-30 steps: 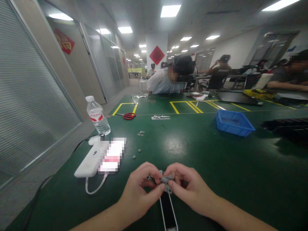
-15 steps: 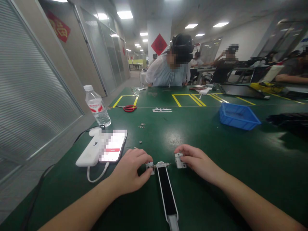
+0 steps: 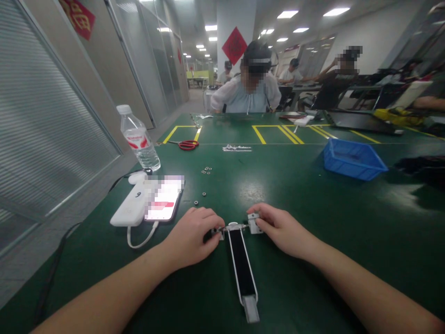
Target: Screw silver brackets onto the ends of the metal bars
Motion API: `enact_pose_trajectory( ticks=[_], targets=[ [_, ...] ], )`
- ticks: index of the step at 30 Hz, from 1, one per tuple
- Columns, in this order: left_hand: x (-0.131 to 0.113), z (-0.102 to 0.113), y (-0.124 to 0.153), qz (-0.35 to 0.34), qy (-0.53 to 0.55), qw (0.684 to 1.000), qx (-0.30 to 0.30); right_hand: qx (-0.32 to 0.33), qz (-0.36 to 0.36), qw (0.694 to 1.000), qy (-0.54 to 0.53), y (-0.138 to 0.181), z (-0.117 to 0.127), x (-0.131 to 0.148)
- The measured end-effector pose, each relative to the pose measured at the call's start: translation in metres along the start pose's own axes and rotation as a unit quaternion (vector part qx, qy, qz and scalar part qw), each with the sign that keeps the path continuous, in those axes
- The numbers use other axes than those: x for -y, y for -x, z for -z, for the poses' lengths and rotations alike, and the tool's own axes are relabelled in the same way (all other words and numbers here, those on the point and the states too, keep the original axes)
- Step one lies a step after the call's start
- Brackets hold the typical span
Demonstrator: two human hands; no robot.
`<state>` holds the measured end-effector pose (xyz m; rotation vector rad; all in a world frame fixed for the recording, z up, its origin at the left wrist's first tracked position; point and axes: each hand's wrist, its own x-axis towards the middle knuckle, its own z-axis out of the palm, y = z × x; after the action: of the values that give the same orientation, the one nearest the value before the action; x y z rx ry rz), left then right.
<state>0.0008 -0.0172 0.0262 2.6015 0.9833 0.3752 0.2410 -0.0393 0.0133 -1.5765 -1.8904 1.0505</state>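
Note:
A long narrow frame with white edges and a black middle (image 3: 242, 262) lies on the green table, pointing towards me, with a grey metal end piece (image 3: 251, 309) at its near end. At its far end runs a thin metal cross rod (image 3: 235, 227). My left hand (image 3: 196, 236) is closed on a small metal bracket (image 3: 221, 235) at the rod's left end, mostly hidden by my fingers. Between thumb and fingers of my right hand (image 3: 281, 229) is a silver block-shaped bracket (image 3: 255, 224), held at the rod's right end; whether they touch I cannot tell.
Left of my hands lie several small nuts (image 3: 204, 194), a phone (image 3: 163, 204) and a white power bank (image 3: 128, 208) with a cable. A water bottle (image 3: 140, 139), red-handled scissors (image 3: 188, 145) and a blue bin (image 3: 352, 159) stand farther off. A person (image 3: 248, 88) is across the table.
My right hand has brought its bracket leftward to the rod's right end, closing the gap. The left hand stays at the other end, fingers slightly shifted. The camera view has tipped down.

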Motion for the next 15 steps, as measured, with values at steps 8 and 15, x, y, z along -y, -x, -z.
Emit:
enact_pose_trajectory(
  ticks=[8, 15],
  targets=[
    [0.0031, -0.0043, -0.0002, -0.013, 0.012, 1.000, -0.002, 0.003, 0.010, 0.999, -0.031, -0.0015, -0.0001, -0.0064],
    [0.0047, -0.0084, -0.0005, -0.019, 0.019, 1.000, -0.015, -0.008, 0.008, 0.999, -0.031, -0.0025, -0.0026, -0.0058]
  ],
)
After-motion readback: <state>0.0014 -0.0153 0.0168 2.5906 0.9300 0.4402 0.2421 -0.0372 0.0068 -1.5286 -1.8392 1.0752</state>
